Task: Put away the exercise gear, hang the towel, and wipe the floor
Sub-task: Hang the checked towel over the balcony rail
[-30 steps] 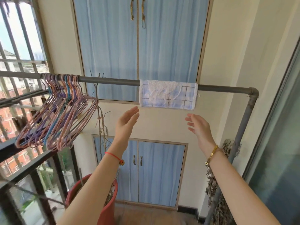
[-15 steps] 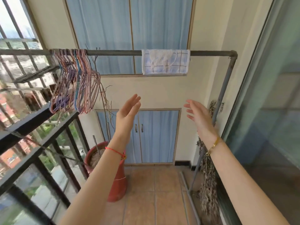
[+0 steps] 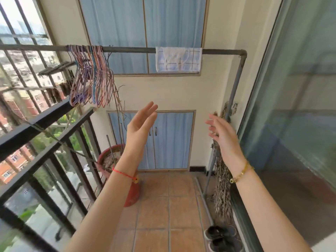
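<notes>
Both hands have sunk further from the rail since the earlier frames, and the view has tipped down, so more of the tiled floor (image 3: 154, 206) and a pair of dark shoes (image 3: 221, 237) now show below the right forearm.

The left hand (image 3: 140, 128) is raised with its fingers straight and close together, palm turned inward, holding nothing. The right hand (image 3: 222, 135) faces it, well apart, with its fingers loosely spread and also empty. A red string bracelet (image 3: 125, 174) sits on the left wrist and a gold bracelet (image 3: 241, 173) on the right.

The checked white-and-blue towel (image 3: 179, 60) hangs folded over the grey metal rail (image 3: 131, 50), well above both hands and roughly over the gap between them; neither hand touches it. A bunch of coloured wire hangers (image 3: 91, 77) hangs from the same rail, up and to the left of the left hand.

Behind the hands are the blue double doors of a low cabinet (image 3: 172, 140). A red flower pot (image 3: 133, 195) with bare twigs stands on the floor behind the left wrist, beside the black balcony railing (image 3: 45, 120). A bundle of dried plants (image 3: 222, 193) hangs at the rail's upright post, partly behind the right hand. A glass sliding door (image 3: 291, 106) runs along the outer side of the right arm.
</notes>
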